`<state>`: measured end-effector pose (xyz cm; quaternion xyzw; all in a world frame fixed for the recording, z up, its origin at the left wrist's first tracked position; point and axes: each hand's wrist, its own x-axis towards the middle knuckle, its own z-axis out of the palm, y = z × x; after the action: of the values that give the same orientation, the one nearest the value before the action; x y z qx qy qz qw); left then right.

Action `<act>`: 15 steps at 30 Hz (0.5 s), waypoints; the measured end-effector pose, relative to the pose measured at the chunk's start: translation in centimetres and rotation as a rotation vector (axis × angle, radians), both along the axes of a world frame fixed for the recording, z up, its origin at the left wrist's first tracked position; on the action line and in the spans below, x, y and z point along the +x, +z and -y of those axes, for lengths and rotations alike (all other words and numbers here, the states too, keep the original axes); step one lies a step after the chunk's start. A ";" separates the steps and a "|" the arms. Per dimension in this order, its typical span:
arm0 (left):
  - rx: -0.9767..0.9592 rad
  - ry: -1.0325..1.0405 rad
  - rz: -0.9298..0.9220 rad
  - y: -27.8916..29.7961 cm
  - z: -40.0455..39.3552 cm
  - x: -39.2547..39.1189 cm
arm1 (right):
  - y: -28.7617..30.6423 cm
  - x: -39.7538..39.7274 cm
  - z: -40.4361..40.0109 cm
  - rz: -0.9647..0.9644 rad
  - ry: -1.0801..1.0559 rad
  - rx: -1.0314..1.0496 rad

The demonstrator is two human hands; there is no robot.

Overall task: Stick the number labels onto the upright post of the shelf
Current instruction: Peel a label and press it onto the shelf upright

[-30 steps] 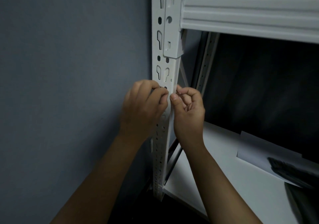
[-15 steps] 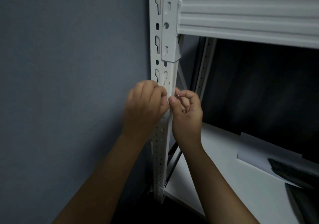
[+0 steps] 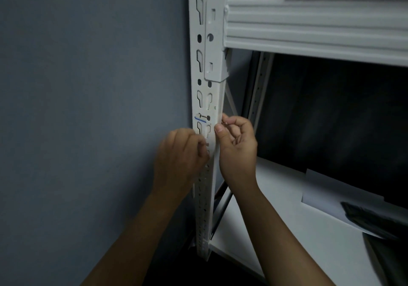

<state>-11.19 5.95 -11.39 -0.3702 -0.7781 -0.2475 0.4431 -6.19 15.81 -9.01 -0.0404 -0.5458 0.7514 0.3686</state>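
Note:
The white upright post [image 3: 206, 91] of the shelf runs down the middle, full of slots and holes. A small white label [image 3: 200, 118] with a blue line under its mark sits stuck on the post's front face. My left hand [image 3: 182, 153] is just below the label, blurred, its curled fingers against the post's left edge. My right hand [image 3: 237, 141] rests at the post's right edge, fingers curled and thumb pressed on the metal. Nothing shows in either hand.
A white crossbeam [image 3: 309, 27] joins the post at the upper right. Below lies a white shelf board [image 3: 276, 215] with a sheet of paper [image 3: 326, 193] and a dark object [image 3: 375, 221]. A grey wall [image 3: 88, 109] fills the left.
My left hand has slid down off the post's face, which uncovers the stuck label with its blue line. The right hand stays at the post's edge. The view has tilted up a little.

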 end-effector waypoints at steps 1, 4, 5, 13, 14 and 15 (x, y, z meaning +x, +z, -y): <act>0.018 -0.002 0.026 0.2 0.1 0.1 | 0.0 0.0 0.0 0.002 -0.005 0.009; 0.097 0.004 0.080 1.5 -0.2 0.2 | -0.1 -0.1 0.0 -0.002 -0.025 0.016; 0.127 -0.002 0.096 2.0 -0.4 0.2 | -0.1 -0.1 0.0 -0.001 -0.026 0.015; 0.439 -0.254 0.546 3.3 -0.6 1.8 | 0.4 0.6 -0.3 0.004 0.007 0.052; 0.494 -0.289 0.635 3.4 -0.5 2.2 | 0.4 0.9 -0.2 0.001 -0.003 0.063; 0.539 -0.333 0.737 3.5 -0.4 2.5 | 0.3 1.2 -0.1 0.001 -0.023 0.065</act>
<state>-8.72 6.37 -7.90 -0.2495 -0.7214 -0.6226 0.1725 -4.94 15.87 -8.67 -0.0351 -0.5695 0.7290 0.3782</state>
